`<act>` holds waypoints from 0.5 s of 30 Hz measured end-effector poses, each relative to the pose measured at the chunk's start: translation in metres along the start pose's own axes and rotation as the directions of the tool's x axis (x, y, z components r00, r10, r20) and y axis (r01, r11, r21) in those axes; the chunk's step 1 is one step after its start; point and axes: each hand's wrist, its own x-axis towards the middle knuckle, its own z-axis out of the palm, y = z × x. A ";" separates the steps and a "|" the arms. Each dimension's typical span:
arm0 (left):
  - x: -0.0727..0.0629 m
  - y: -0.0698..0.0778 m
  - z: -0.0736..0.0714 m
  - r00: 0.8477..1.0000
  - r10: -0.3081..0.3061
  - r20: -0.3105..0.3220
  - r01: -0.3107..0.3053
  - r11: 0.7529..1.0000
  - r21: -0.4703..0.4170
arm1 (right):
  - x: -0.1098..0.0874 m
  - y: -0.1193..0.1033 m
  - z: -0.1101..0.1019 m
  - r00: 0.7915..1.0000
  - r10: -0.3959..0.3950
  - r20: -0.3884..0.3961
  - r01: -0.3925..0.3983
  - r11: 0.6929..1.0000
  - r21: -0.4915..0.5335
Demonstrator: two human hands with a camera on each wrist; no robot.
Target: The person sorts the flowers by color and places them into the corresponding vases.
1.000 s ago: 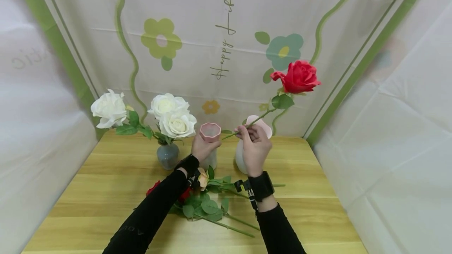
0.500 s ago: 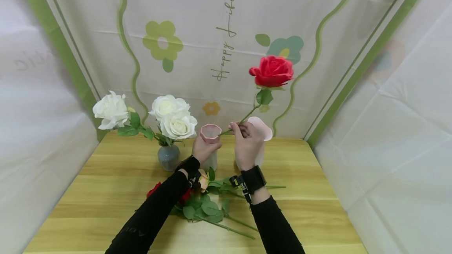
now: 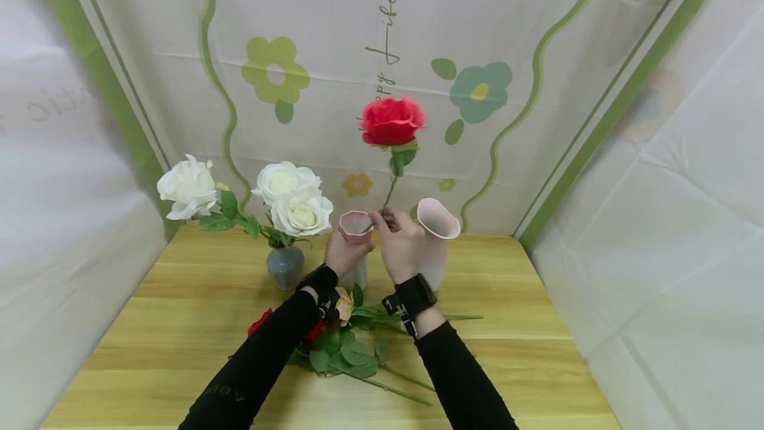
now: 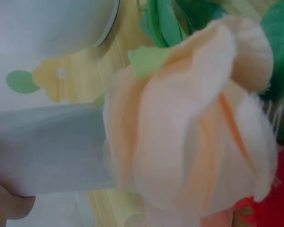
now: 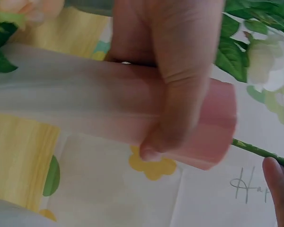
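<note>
My left hand (image 3: 344, 255) grips a tall vase (image 5: 109, 101), pink at its faceted rim and pale below, around its upper part. With thumb and fingertips my right hand (image 3: 401, 244) pinches the green stem (image 5: 258, 150) of a red rose (image 3: 392, 122). The bloom stands nearly upright above the hand, and the stem's lower end reaches into the vase mouth (image 3: 355, 227). In the left wrist view a peach rose (image 4: 189, 123) fills the middle, with the vase's pale body (image 4: 47, 146) behind it and one of my left fingertips at the edge.
Behind my right hand stands a second pink-and-white vase (image 3: 440, 221) with a wavy rim. A grey-blue vase (image 3: 285, 267) with white roses (image 3: 301, 210) is on the left. Several flowers with green leaves (image 3: 352, 350) lie on the wooden table (image 3: 149, 337) in front. A printed cloth (image 3: 334, 32) hangs behind.
My right hand has moved left with the red rose, turning it more upright and bringing the stem end into the vase mouth. My left hand stays on the vase.
</note>
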 end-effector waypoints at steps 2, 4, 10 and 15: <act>-0.001 0.002 0.000 1.000 0.010 0.005 -0.010 1.000 0.002 | 0.001 0.001 0.001 1.000 -0.009 0.024 0.010 0.999 -0.036; -0.001 0.004 0.000 1.000 0.025 0.010 -0.024 1.000 -0.017 | 0.003 0.003 0.002 0.999 -0.017 0.051 0.020 0.998 -0.051; 0.000 0.003 0.001 0.997 0.066 0.026 -0.065 0.996 -0.055 | 0.009 0.007 0.007 0.996 -0.020 0.082 0.026 0.997 -0.071; -0.003 0.006 -0.001 0.998 0.062 0.029 -0.061 0.997 -0.038 | 0.009 0.008 0.008 0.996 -0.013 0.084 0.021 0.996 -0.092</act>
